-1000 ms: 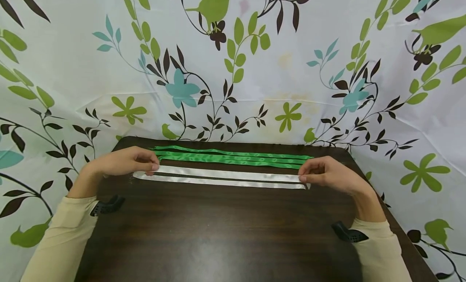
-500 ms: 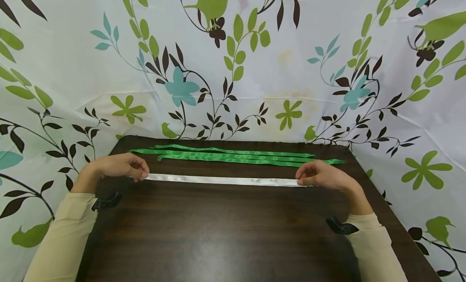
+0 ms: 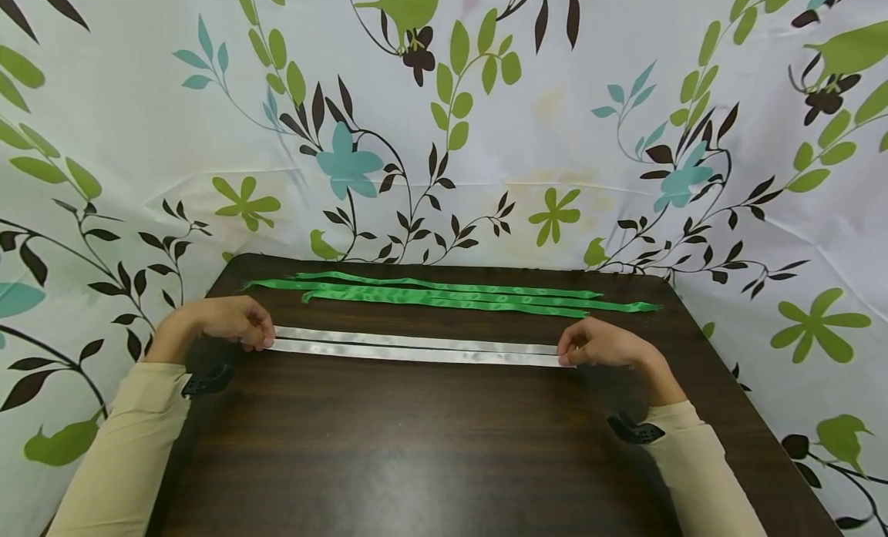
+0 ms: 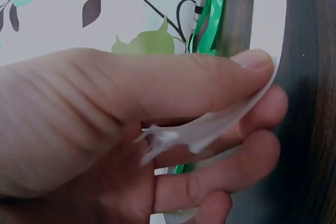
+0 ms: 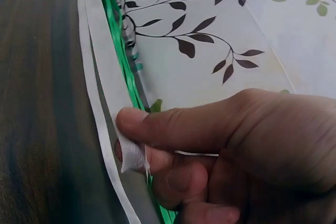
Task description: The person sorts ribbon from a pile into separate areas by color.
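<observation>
Two white satin ribbons (image 3: 416,348) stretch side by side between my hands, a narrow dark gap showing between them. My left hand (image 3: 239,321) pinches the left end of one ribbon (image 4: 269,14) between thumb and fingers. Its frayed tip curls back over the fingers in the left wrist view. My right hand (image 3: 598,343) pinches the opposite end (image 5: 134,156), with a short tail hanging from the fingertips. In the right wrist view the other white ribbon (image 5: 102,124) runs beside the pinched one, free of the fingers.
Several green ribbons (image 3: 444,297) lie roughly parallel across the back of the dark wooden table (image 3: 416,444). A white cloth (image 3: 444,175) printed with leaves and birds hangs behind the table and along its sides.
Both hands have come slightly toward me and inward with the ribbon. Half a second ago a single white strip showed; now two show. The hands have come off the green ribbons' ends.
</observation>
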### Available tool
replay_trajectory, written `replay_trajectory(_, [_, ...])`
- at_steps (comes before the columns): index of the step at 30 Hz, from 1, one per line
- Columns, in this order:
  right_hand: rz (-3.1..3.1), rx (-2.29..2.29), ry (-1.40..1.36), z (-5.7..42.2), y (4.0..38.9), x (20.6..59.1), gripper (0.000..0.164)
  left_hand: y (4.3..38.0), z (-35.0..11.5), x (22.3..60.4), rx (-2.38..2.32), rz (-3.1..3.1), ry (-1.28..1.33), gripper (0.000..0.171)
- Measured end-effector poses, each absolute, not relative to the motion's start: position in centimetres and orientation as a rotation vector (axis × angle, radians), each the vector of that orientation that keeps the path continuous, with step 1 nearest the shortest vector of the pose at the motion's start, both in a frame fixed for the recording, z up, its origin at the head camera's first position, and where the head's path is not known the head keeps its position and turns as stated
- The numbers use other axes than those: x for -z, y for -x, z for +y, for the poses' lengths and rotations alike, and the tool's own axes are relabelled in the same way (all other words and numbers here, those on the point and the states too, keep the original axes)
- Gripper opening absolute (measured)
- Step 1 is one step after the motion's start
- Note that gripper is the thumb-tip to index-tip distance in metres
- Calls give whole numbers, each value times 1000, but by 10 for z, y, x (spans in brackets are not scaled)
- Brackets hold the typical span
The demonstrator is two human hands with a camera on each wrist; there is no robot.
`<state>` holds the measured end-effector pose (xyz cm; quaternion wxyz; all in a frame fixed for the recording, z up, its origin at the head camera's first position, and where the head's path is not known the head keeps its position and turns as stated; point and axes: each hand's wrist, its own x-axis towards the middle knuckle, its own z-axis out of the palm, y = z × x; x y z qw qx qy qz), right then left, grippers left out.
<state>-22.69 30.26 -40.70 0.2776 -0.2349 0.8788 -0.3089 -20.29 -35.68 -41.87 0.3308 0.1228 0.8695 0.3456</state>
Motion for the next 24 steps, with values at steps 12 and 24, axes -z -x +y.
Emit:
replay_trajectory(12, [2410,750,636,288,226,420,7,203,-352,420,-851,2342,-364,5])
replay_trajectory(24, [2564,658,578,281,222,415,8,200,-351,416,-809,2406,-344,8])
